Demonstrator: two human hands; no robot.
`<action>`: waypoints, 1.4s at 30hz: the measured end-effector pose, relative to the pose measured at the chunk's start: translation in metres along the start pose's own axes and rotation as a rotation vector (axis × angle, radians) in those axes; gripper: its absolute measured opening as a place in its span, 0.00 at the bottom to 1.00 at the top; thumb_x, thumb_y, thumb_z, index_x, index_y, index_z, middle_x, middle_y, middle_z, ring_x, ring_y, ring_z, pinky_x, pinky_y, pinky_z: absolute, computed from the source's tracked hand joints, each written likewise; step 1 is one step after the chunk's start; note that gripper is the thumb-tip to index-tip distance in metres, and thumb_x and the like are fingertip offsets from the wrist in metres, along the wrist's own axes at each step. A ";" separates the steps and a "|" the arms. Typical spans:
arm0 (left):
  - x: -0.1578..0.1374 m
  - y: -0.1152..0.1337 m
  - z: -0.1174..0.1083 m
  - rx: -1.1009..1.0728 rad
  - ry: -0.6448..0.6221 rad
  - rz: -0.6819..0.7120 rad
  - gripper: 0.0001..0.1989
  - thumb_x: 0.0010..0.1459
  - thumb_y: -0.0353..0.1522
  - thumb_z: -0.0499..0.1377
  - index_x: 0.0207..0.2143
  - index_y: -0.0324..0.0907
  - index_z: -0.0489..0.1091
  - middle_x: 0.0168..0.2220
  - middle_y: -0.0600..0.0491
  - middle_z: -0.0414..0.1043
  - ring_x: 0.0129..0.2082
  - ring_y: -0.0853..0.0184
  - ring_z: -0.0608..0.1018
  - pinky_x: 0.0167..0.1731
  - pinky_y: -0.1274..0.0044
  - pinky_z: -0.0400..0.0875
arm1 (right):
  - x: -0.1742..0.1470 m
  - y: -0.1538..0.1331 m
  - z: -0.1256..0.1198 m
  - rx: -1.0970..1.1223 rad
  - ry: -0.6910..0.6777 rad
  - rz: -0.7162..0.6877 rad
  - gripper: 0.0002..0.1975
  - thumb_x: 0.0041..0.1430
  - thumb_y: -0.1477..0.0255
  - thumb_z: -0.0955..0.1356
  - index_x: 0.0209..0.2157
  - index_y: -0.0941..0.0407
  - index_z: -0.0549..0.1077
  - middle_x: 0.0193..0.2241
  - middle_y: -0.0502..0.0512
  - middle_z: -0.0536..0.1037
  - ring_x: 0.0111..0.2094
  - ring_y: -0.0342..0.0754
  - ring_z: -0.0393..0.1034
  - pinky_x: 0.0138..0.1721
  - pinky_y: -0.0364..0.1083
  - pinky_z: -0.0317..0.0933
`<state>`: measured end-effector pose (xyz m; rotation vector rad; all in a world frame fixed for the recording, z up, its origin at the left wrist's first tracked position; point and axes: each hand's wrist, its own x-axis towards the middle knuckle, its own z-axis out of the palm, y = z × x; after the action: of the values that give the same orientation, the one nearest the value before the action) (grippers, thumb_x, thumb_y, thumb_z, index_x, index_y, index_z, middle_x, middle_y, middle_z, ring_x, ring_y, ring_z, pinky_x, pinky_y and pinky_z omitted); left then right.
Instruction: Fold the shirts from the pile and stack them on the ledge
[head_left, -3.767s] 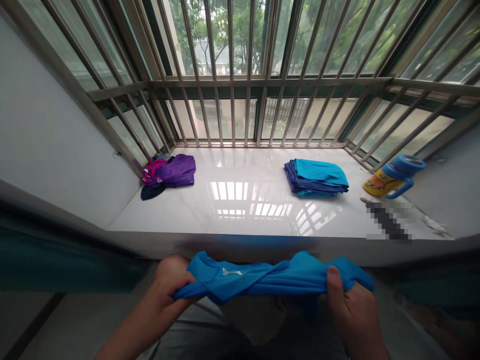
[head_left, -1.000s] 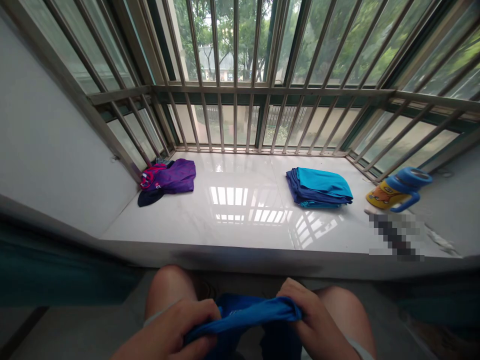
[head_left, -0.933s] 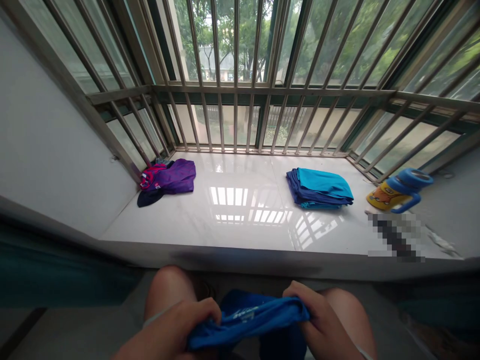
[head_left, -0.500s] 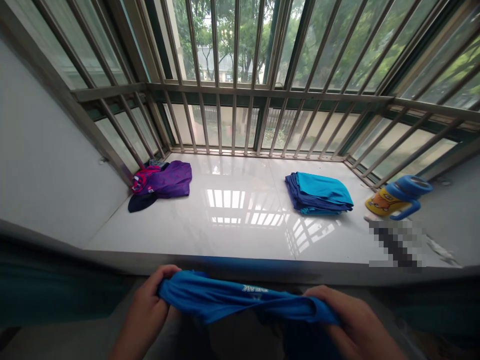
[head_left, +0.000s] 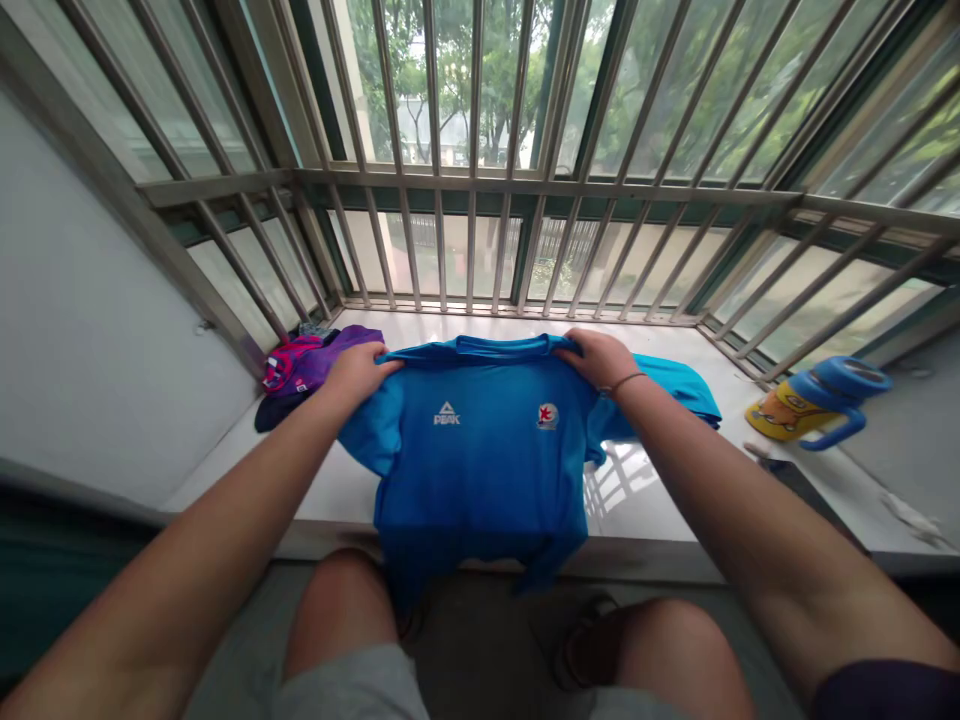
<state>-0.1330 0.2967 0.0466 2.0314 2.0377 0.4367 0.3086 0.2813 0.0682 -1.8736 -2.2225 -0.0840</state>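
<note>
Use the bottle as the reference point. The blue shirt is spread to the left of the bottle and well apart from it, over the windowsill, with its lower part past the sill's front edge. The fingers of the left hand grasp the shoulder farther from the bottle; the fingers of the right hand grasp the nearer shoulder.

Possible faults and causes:

- Shirt slides off the sill. Cause: the overhanging hem may pull the fabric down if both grips are released.
- Skewed or creased lay. Cause: fabric is bunched at both shoulders, and unequal tension would twist the collar line.
- Disturbed folded stack. Cause: the stack sits just left of the bottle, partly hidden behind the right hand and sleeve. Contact cannot be determined, but a sideways sweep could drag its top layer.
- Displaced purple garment. Cause: it lies far left of the bottle, close behind the left hand, and a wide leftward pull could catch it.
- Contact with the dark flat object. Cause: it lies in front of the bottle, near the right forearm; a lowered elbow could push it.
</note>
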 end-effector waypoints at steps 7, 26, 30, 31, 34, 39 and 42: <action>-0.062 0.031 0.151 0.149 0.026 0.312 0.26 0.74 0.41 0.58 0.69 0.42 0.70 0.76 0.38 0.61 0.75 0.47 0.66 0.73 0.56 0.61 | -0.031 -0.052 0.104 -0.056 0.006 0.059 0.33 0.72 0.66 0.72 0.74 0.61 0.65 0.71 0.75 0.68 0.69 0.64 0.64 0.66 0.56 0.60; -0.105 -0.100 0.181 0.185 0.115 -0.075 0.35 0.77 0.49 0.45 0.74 0.38 0.66 0.78 0.38 0.57 0.78 0.45 0.61 0.75 0.51 0.56 | -0.179 -0.021 0.192 0.031 -0.111 0.142 0.32 0.77 0.55 0.61 0.77 0.48 0.64 0.78 0.57 0.59 0.78 0.62 0.53 0.76 0.68 0.47; -0.105 -0.091 0.179 0.179 0.129 -0.086 0.35 0.77 0.50 0.45 0.73 0.38 0.68 0.78 0.37 0.59 0.77 0.45 0.62 0.75 0.52 0.57 | -0.177 -0.023 0.188 0.044 -0.122 0.164 0.31 0.77 0.56 0.62 0.76 0.48 0.64 0.78 0.57 0.60 0.78 0.61 0.54 0.77 0.69 0.46; -0.106 -0.089 0.178 0.175 0.126 -0.087 0.35 0.76 0.49 0.46 0.73 0.39 0.68 0.78 0.37 0.59 0.77 0.46 0.62 0.75 0.53 0.57 | -0.177 -0.024 0.187 0.048 -0.129 0.173 0.31 0.77 0.56 0.62 0.76 0.48 0.65 0.78 0.57 0.60 0.78 0.61 0.53 0.77 0.69 0.46; -0.106 -0.088 0.175 0.166 0.125 -0.093 0.34 0.76 0.48 0.48 0.73 0.38 0.68 0.78 0.38 0.59 0.77 0.46 0.62 0.75 0.54 0.56 | -0.176 -0.027 0.182 0.058 -0.148 0.185 0.31 0.77 0.56 0.62 0.76 0.49 0.65 0.79 0.57 0.59 0.78 0.60 0.53 0.77 0.68 0.45; -0.107 -0.086 0.173 0.165 0.147 -0.088 0.33 0.75 0.47 0.48 0.71 0.37 0.70 0.77 0.37 0.61 0.76 0.46 0.64 0.75 0.54 0.57 | -0.175 -0.030 0.177 0.064 -0.154 0.184 0.31 0.77 0.57 0.62 0.76 0.49 0.64 0.79 0.58 0.58 0.79 0.60 0.52 0.77 0.67 0.45; -0.110 -0.082 0.169 0.160 0.161 -0.103 0.33 0.75 0.45 0.47 0.70 0.35 0.70 0.76 0.37 0.62 0.76 0.46 0.65 0.75 0.54 0.58 | -0.176 -0.030 0.176 0.066 -0.151 0.181 0.31 0.78 0.57 0.61 0.76 0.50 0.64 0.79 0.59 0.58 0.79 0.60 0.52 0.77 0.67 0.45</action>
<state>-0.1455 0.1950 -0.1458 2.0271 2.3302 0.4434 0.2817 0.1400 -0.1367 -2.0971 -2.1071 0.1649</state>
